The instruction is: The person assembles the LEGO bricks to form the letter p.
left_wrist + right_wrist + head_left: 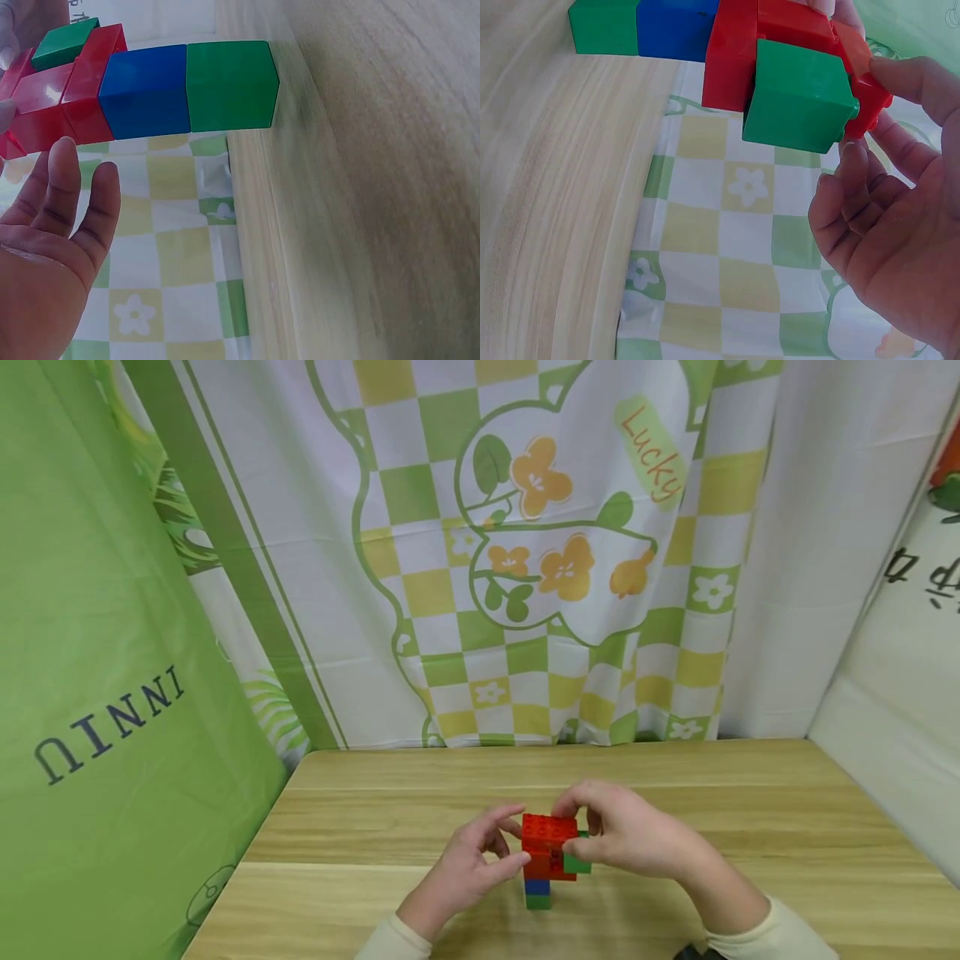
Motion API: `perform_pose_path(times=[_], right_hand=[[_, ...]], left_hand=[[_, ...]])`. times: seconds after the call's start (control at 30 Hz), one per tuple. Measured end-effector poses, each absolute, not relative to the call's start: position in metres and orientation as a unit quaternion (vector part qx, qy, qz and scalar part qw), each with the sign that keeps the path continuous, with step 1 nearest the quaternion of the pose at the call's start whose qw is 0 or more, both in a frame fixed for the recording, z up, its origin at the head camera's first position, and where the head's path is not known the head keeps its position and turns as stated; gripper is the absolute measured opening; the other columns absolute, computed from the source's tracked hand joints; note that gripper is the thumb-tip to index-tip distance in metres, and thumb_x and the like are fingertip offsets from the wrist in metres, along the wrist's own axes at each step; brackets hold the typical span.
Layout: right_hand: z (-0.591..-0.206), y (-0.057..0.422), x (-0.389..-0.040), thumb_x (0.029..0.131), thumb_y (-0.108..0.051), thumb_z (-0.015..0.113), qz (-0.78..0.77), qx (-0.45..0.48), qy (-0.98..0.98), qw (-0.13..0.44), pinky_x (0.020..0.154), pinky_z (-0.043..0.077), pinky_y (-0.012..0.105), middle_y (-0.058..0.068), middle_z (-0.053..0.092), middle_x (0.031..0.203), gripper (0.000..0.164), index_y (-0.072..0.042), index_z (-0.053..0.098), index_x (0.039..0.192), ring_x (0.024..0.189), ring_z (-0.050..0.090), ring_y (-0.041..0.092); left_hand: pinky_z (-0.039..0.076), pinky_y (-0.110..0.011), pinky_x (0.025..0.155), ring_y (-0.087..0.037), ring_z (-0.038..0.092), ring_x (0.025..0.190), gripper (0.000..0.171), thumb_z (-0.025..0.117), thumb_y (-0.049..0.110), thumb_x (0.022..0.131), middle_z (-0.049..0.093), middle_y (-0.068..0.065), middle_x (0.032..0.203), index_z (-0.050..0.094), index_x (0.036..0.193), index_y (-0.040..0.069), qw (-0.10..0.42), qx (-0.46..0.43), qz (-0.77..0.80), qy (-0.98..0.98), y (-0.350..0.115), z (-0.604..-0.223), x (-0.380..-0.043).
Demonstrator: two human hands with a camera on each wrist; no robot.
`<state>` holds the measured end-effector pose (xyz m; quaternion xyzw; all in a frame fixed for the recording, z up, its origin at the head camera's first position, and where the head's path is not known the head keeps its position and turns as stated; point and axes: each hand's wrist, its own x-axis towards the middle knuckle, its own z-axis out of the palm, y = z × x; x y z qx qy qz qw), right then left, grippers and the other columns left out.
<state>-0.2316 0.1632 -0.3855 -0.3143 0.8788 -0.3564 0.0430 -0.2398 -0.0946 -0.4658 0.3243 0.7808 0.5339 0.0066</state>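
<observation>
A small build of toy building bricks stands upright on the table, in front of both hands. At its foot are a green brick [232,86] and a blue brick [146,90], with several red bricks [549,831] joined above them. Another green brick [799,97] sticks out on the right side of the red part. My left hand [476,860] holds the left end of the red part between thumb and forefinger, its other fingers loose. From the right, my right hand [637,835] pinches the upper red brick [866,82] between thumb and fingers.
The build stands on a wooden table [360,827], close to the near side in the head view. Behind the table hangs a checkered curtain [450,635]; a green cloth [135,652] hangs at left. A dark object [697,953] shows at the bottom edge.
</observation>
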Motion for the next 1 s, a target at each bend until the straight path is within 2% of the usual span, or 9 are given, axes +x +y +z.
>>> perform_pose_path(times=[0.13, 0.37, 0.57, 0.77, 1.0], right_hand=[[-0.3857, 0.1619, -0.2304, 0.084, -0.024, 0.077, -0.360, -0.311, 0.878, 0.051, 0.058, 0.047, 0.028, -0.010, 0.059, 0.091, 0.023, -0.028, 0.065, 0.103, 0.071, 0.051, 0.011], [-0.3858, 0.1608, -0.2275, 0.085, -0.025, 0.077, -0.365, -0.303, 0.879, 0.055, 0.057, 0.045, 0.027, -0.010, 0.059, 0.090, 0.022, -0.029, 0.065, 0.103, 0.070, 0.051, 0.012], [-0.3866, 0.1602, -0.2260, 0.084, -0.023, 0.077, -0.364, -0.297, 0.881, 0.049, 0.057, 0.045, 0.027, -0.010, 0.059, 0.090, 0.024, -0.028, 0.064, 0.104, 0.072, 0.051, 0.013], [-0.3878, 0.1586, -0.2250, 0.084, -0.023, 0.077, -0.360, -0.294, 0.884, 0.041, 0.059, 0.046, 0.028, -0.012, 0.059, 0.092, 0.023, -0.028, 0.065, 0.104, 0.074, 0.051, 0.014], [-0.3884, 0.1587, -0.2240, 0.084, -0.023, 0.077, -0.357, -0.296, 0.886, 0.030, 0.058, 0.046, 0.027, -0.012, 0.059, 0.093, 0.024, -0.028, 0.065, 0.103, 0.075, 0.052, 0.016]], left_hand=[[0.050, -0.027, 0.054, -0.007, 0.057, 0.069, 0.042, 0.069, 0.017, 0.093, 0.066, -0.006, 0.107, 0.056, 0.132, 0.017, -0.010, 0.345, 0.533, 0.773, -0.0953, -0.4661, -0.2407], [0.049, -0.027, 0.051, -0.006, 0.056, 0.068, 0.040, 0.070, 0.019, 0.093, 0.066, -0.004, 0.106, 0.056, 0.130, 0.020, -0.018, 0.358, 0.525, 0.772, -0.0963, -0.4665, -0.2419], [0.046, -0.021, 0.050, -0.007, 0.056, 0.069, 0.047, 0.076, 0.012, 0.087, 0.066, -0.004, 0.107, 0.055, 0.128, 0.019, -0.019, 0.354, 0.515, 0.781, -0.0948, -0.4638, -0.2420], [0.046, -0.021, 0.051, -0.018, 0.060, 0.070, 0.052, 0.079, 0.003, 0.081, 0.066, -0.010, 0.101, 0.054, 0.126, 0.011, -0.042, 0.364, 0.514, 0.776, -0.0926, -0.4643, -0.2410], [0.043, -0.018, 0.043, -0.006, 0.055, 0.071, 0.050, 0.075, 0.004, 0.086, 0.061, -0.006, 0.105, 0.052, 0.129, 0.016, -0.061, 0.397, 0.498, 0.769, -0.0925, -0.4671, -0.2422]])
